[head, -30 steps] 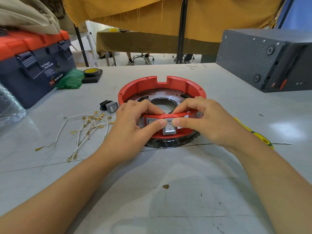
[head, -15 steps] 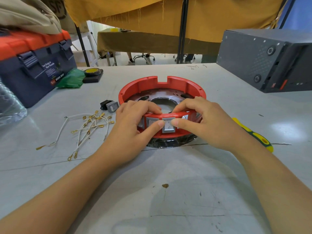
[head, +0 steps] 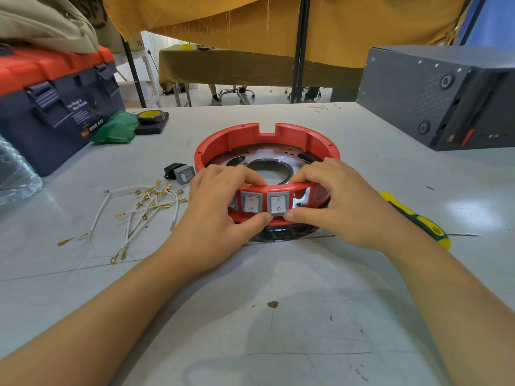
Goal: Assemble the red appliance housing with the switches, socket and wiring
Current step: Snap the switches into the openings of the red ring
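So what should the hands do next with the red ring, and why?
Probably pick up the loose switch lying left of the red housing and press it into the open slot. Two switches already sit in the front wall, and both hands, left hand and right hand, only steady the ring.

Both forearms bare to the lower frame edge; no sleeves in view. Left hand (head: pixel 220 207) and right hand (head: pixel 337 201): no gloves, rings, watch or wristband visible. Fingernails short, unpainted. No marks or dressings seen.
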Tool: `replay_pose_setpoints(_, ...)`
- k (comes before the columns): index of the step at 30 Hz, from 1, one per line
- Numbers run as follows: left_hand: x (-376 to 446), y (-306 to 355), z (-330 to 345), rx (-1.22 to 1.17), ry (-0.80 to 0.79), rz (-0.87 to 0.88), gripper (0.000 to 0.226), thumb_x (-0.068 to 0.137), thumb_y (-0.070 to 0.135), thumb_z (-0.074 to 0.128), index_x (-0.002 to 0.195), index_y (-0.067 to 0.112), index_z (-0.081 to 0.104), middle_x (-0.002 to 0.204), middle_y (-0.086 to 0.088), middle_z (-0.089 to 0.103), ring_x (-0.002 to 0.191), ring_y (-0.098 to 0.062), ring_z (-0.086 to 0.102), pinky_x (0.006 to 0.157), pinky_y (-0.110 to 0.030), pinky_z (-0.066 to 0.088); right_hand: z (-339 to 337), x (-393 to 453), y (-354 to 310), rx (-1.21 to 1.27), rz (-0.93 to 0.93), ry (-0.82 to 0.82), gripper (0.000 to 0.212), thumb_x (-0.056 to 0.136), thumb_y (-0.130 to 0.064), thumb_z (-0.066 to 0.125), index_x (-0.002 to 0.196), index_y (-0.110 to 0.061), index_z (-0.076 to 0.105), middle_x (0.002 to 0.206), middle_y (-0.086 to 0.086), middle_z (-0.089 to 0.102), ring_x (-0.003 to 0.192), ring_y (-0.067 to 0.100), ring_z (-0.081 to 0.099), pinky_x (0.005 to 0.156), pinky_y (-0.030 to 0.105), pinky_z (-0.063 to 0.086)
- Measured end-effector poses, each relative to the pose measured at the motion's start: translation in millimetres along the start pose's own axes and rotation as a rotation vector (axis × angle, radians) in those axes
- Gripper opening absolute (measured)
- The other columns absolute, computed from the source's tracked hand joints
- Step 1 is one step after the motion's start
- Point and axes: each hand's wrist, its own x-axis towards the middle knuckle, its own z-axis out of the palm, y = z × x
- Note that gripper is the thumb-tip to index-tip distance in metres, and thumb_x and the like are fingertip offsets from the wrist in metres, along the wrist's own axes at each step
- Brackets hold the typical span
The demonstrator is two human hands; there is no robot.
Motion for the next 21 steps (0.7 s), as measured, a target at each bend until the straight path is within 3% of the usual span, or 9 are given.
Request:
replay_pose_setpoints(6,0.4,1.0,3.0,0.003,0.043,-0.004,0.030,0.073,0.036,0.061,0.101,0.030,0.055,0.094,0.028,0.046,0.102,0.017,0.031,0.092,-0.016,0.024,3.2,0.1,-3.1,-0.021,-0.001,0.038,0.027,0.077,-0.037,0.072,0.099,-0.029,0.057,0.093,-0.015,0.052,0.095,0.008,0.041,0.085,0.021,0.027)
replay_pose_setpoints(13,-0.1,1.5,3.5,0.004,0.036,-0.010,0.029,0.074,0.036,0.061,0.101,0.032,0.053,0.092,0.029,0.044,0.103,0.018,0.030,0.091,-0.015,0.025,2.5,0.7,-1.8,-0.014,0.002,0.038,0.028,0.077,-0.038,0.072,0.098,-0.030,0.057,0.093,-0.015,0.052,0.096,0.010,0.042,0.086,0.023,0.029)
replay_pose_setpoints(21,0.4,1.2,1.6,-0.052,0.023,-0.052,0.017,0.083,0.041,0.051,0.099,0.038,0.052,0.098,0.023,0.050,0.101,0.003,0.037,0.091,-0.011,0.025,-1.7,0.6,2.4,0.049,-0.023,0.016,0.016,0.082,-0.041,0.062,0.097,-0.035,0.059,0.098,-0.010,0.059,0.099,0.011,0.045,0.089,0.025,0.034)
